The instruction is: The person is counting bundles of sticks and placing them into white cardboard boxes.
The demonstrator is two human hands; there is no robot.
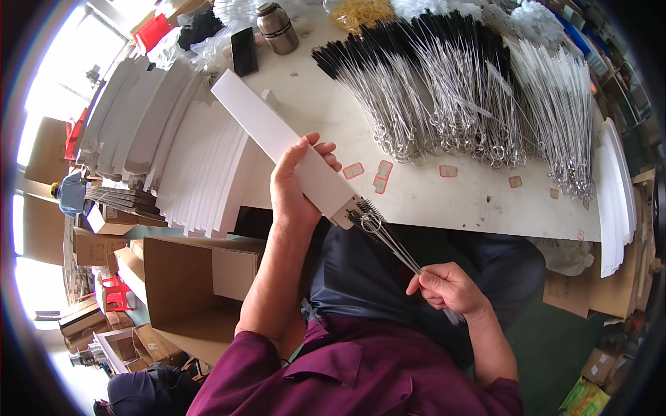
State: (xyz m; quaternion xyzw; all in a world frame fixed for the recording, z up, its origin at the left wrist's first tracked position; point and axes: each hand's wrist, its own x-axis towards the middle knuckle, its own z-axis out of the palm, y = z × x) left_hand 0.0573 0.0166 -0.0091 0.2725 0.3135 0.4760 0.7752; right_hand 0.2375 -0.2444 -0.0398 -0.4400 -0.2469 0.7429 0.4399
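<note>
My left hand (297,182) is closed around a long white cardboard box (267,128), tilted with its lower end toward me. At that end sits a small bundle of wire brushes (388,239), black bristles and a looped ring at the box's mouth. How far any of them reach inside is hidden. My right hand (447,286) is closed on the wire stems of this bundle, lower right of the box. Beyond my hands, heaps of black-bristled wire brushes (444,90) lie on the white table (305,90), with white-bristled wire brushes (558,111) to their right.
Stacked white boxes (201,159) fill the table's left side; more white strips (614,201) hang over its right edge. A phone (243,52) and a metal flask (277,29) stand at the back. An open cardboard carton (180,284) is on my left, below the table.
</note>
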